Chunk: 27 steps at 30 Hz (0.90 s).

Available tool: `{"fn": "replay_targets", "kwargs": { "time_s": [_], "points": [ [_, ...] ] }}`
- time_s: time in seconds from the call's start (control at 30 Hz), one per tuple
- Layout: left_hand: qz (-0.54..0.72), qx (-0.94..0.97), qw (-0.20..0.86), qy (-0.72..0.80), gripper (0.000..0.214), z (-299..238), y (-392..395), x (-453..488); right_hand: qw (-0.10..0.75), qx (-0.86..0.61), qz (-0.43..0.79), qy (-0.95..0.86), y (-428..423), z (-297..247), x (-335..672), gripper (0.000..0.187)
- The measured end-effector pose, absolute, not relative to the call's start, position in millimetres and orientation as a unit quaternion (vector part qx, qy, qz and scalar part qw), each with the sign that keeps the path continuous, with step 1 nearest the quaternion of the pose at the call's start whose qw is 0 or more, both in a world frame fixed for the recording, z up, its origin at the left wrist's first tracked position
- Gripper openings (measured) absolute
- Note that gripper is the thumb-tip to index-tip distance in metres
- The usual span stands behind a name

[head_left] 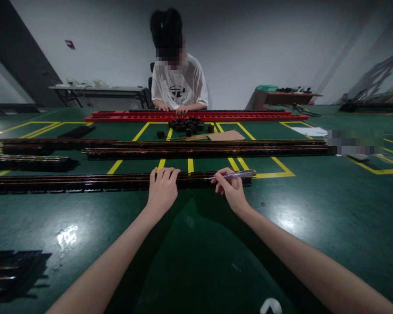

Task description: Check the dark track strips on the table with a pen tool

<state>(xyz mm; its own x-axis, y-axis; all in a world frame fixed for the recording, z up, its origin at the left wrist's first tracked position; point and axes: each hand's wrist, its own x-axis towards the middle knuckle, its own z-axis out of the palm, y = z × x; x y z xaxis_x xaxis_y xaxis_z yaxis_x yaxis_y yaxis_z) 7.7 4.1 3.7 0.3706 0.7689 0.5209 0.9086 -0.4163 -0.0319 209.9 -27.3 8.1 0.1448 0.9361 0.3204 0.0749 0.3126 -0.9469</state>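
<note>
The long black rail [85,181] lies crosswise on the green table [317,205], probably stiff and slick, best held by its edges at spaced points; the left hand [163,185] curls over it, grip uncertain, the right [231,187] grasping a screwdriver [239,174].

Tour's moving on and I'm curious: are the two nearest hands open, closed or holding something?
Left hand: on the long dark rail; whether it grips cannot be told.
Right hand: closed, holding a slim tool.
</note>
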Motion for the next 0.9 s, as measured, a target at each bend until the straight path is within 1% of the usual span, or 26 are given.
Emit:
{"fn": "replay_targets", "kwargs": {
  "time_s": [0.63,0.9],
  "points": [
    [-0.229,-0.804,0.164,-0.524,0.041,1.4,5.1,6.9,0.557,-0.458,0.39,-0.573,-28.3,12.3,208.9,0.02],
    [-0.246,-0.818,0.083,-0.514,0.038,5.2,7.2,2.8,0.549,-0.462,0.39,-0.577,-29.5,13.7,210.2,0.019]
  ]
}}
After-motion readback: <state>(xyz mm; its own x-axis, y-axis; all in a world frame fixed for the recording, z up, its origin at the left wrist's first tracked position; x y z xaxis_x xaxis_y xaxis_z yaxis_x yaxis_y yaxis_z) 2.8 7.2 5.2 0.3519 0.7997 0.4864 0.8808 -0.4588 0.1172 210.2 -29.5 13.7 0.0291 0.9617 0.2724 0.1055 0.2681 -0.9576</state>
